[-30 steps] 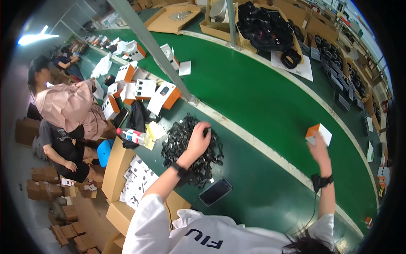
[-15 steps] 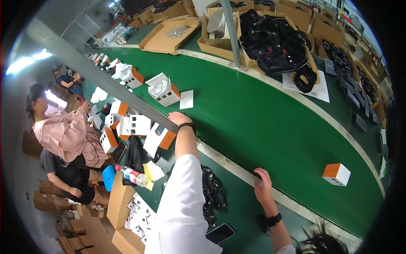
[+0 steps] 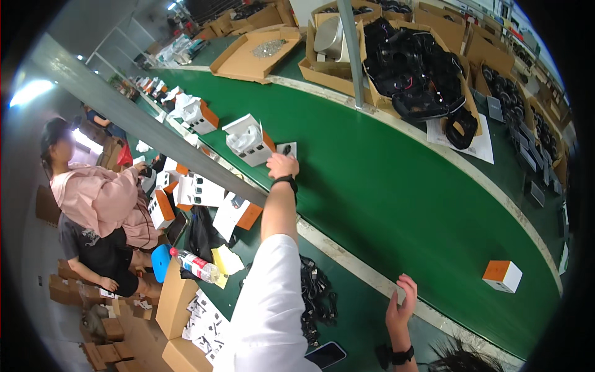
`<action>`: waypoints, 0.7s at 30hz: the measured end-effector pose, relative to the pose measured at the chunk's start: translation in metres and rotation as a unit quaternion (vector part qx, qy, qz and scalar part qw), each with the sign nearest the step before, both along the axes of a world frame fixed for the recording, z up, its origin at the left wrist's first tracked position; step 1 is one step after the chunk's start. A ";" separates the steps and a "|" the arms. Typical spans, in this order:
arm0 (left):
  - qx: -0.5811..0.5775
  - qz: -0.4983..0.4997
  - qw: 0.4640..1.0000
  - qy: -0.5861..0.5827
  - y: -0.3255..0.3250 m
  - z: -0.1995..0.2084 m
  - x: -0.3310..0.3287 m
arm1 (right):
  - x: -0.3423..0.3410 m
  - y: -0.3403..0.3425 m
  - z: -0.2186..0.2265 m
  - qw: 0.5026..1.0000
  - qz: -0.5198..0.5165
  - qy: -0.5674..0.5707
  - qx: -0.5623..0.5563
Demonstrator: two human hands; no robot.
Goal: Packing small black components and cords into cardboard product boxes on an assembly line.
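Observation:
My left hand reaches out over the green belt, its fingers drawn together at the near edge of a white card. A small dark item shows at the fingertips, over the card; its kind I cannot make out. Right beside the card stands an opened white and orange box with white wrapping inside. Lower right, my right hand is raised near the belt's edge, fingers apart and nothing in them. Farther right, a closed white and orange box sits on the belt.
A grey post slants past my left forearm. Nearer me are a bundle of black cables, a phone, a bottle and a carton of leaflets. People work at the left. Dark hair shows at the lower right.
My left hand has moved forward to the card, its fingers drawing together. A dark item now shows over the card. My right hand has shifted down and its fingers have spread. The view has turned slightly.

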State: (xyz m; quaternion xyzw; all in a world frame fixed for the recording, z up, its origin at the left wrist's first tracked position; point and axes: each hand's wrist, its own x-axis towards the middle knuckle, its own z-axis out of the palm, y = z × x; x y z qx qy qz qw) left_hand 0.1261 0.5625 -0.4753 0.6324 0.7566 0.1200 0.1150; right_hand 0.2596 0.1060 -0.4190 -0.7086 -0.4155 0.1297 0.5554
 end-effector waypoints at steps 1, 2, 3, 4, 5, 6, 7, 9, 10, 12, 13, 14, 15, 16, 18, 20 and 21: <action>0.010 0.032 0.998 0.062 -0.011 0.001 0.017 | 0.002 -0.005 0.001 1.000 -0.012 0.001 -0.009; -0.026 0.060 0.994 0.090 -0.011 -0.002 0.019 | 0.003 -0.009 -0.001 1.000 -0.016 -0.002 -0.013; 0.008 0.050 0.989 0.137 -0.013 -0.007 0.017 | 0.002 -0.011 0.000 1.000 -0.013 -0.003 -0.007; 0.027 0.054 0.988 0.139 -0.017 -0.010 0.019 | 0.001 -0.016 0.000 1.000 -0.025 0.004 -0.018; 0.045 0.056 0.987 0.140 -0.019 -0.010 0.024 | 0.002 -0.018 0.000 0.999 -0.039 0.011 -0.029; 0.044 0.053 0.988 0.137 -0.016 -0.014 0.031 | 0.003 -0.019 -0.001 0.999 -0.042 0.015 -0.024; 0.042 0.052 0.991 0.119 -0.010 -0.018 0.030 | 0.001 -0.021 0.001 0.999 -0.041 0.016 -0.022; 0.055 0.062 0.992 0.095 -0.004 -0.019 0.043 | -0.002 -0.023 0.002 0.998 -0.040 0.017 -0.035; 0.059 0.085 0.994 0.034 0.008 -0.020 0.035 | -0.007 -0.022 0.002 0.999 -0.034 0.020 -0.027; 0.064 0.103 0.992 -0.037 0.014 -0.019 0.037 | -0.012 -0.024 0.003 0.999 -0.023 0.013 -0.025; 0.106 0.079 0.988 -0.085 0.006 -0.023 0.035 | -0.015 -0.024 0.003 0.999 -0.021 0.013 -0.029; 0.150 0.057 0.978 -0.131 -0.001 -0.025 0.031 | -0.018 -0.022 0.004 0.999 -0.011 0.013 -0.029; 0.149 0.064 0.978 -0.128 -0.008 -0.025 0.024 | -0.023 -0.019 0.005 1.000 0.002 0.015 -0.027; 0.206 -0.023 0.960 -0.187 -0.023 -0.017 0.032 | -0.024 -0.023 0.009 0.999 0.001 0.020 -0.028; 0.223 -0.152 0.925 -0.268 -0.060 0.019 0.047 | -0.025 -0.030 0.020 0.999 -0.007 0.023 -0.031; 0.106 -0.240 0.886 -0.382 -0.118 0.072 0.045 | -0.028 -0.044 0.034 0.998 -0.024 0.041 -0.039; 0.034 -0.304 0.881 -0.360 -0.148 0.098 0.020 | -0.030 -0.046 0.038 0.998 -0.011 0.043 -0.041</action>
